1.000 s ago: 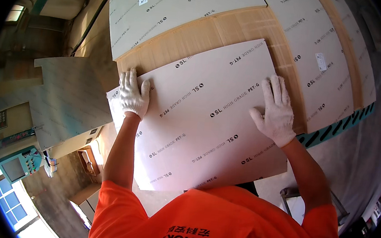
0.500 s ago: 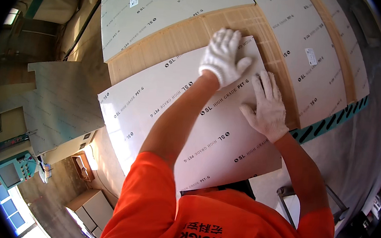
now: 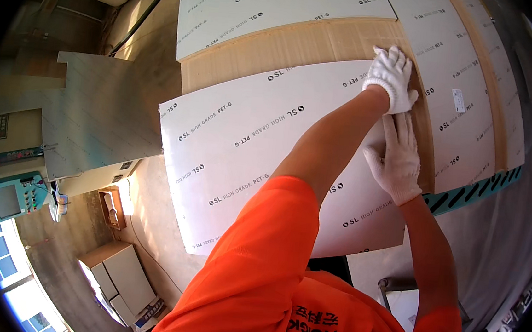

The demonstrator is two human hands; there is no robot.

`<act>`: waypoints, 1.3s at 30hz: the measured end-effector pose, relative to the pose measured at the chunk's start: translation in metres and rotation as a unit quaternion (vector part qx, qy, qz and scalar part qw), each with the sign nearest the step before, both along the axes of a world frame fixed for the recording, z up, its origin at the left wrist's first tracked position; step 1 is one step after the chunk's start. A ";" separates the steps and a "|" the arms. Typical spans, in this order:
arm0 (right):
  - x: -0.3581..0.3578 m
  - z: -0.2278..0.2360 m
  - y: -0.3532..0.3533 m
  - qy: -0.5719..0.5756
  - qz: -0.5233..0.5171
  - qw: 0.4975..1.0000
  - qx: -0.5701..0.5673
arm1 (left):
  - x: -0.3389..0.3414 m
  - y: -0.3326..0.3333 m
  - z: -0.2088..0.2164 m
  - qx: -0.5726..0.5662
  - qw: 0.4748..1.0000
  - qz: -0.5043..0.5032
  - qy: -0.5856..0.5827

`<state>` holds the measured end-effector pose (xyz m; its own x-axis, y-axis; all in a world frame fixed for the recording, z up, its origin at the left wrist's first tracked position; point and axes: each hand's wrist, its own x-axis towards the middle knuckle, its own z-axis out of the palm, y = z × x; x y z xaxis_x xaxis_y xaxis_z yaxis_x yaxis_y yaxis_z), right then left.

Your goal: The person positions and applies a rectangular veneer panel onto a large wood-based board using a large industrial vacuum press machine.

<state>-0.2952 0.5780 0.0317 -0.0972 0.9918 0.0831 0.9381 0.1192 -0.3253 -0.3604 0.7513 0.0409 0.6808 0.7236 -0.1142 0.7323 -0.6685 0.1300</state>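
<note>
A large white film-covered panel (image 3: pixel 249 145) with printed lettering lies in front of me, over a brown wood-coloured surface (image 3: pixel 289 41). My left hand (image 3: pixel 390 79), in a white knit glove, rests at the panel's far right corner, fingers stretched out. Just nearer to me, my right hand (image 3: pixel 400 155) lies flat along the right edge, gloved too, its thumb apart over the panel. Its fingertips almost meet the left wrist. Neither hand grips anything.
More film-covered panels lie beyond, a far panel (image 3: pixel 280 6) and a right panel (image 3: pixel 456 88). A teal slotted edge (image 3: pixel 476 187) shows below the right one. At left are a leaning sheet (image 3: pixel 102 120), a teal control box (image 3: pixel 13 197) and a white-fronted box (image 3: pixel 120 280).
My left hand has slid right along the far edge to the corner, closer to the right hand. The whole view has turned slightly; the panel looks unmoved against its neighbours.
</note>
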 end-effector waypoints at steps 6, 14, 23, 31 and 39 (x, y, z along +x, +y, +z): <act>0.006 -0.007 -0.006 -0.034 -0.014 0.999 0.030 | -0.194 -0.038 -0.024 0.076 0.987 0.102 -0.098; 0.001 -0.009 -0.004 -0.072 -0.018 0.997 -0.005 | -0.616 -0.115 -0.041 -0.023 0.847 0.457 0.272; -0.172 -0.040 0.142 -0.155 0.101 0.977 0.101 | -0.489 -0.274 -0.015 -0.191 0.824 0.429 -0.316; -0.518 -0.018 0.128 0.050 0.369 0.928 -0.009 | -0.478 -0.273 -0.024 -0.016 0.866 0.382 -0.322; -0.324 -0.024 0.093 -0.121 0.138 0.977 0.110 | -0.485 -0.283 -0.003 -0.093 0.936 0.145 -0.308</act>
<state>-0.6197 0.6714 0.0082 -0.4010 0.8861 0.2324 0.9068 0.4200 -0.0369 -0.8451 0.4686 0.0380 0.4373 0.8945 0.0928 0.6272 -0.3773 0.6814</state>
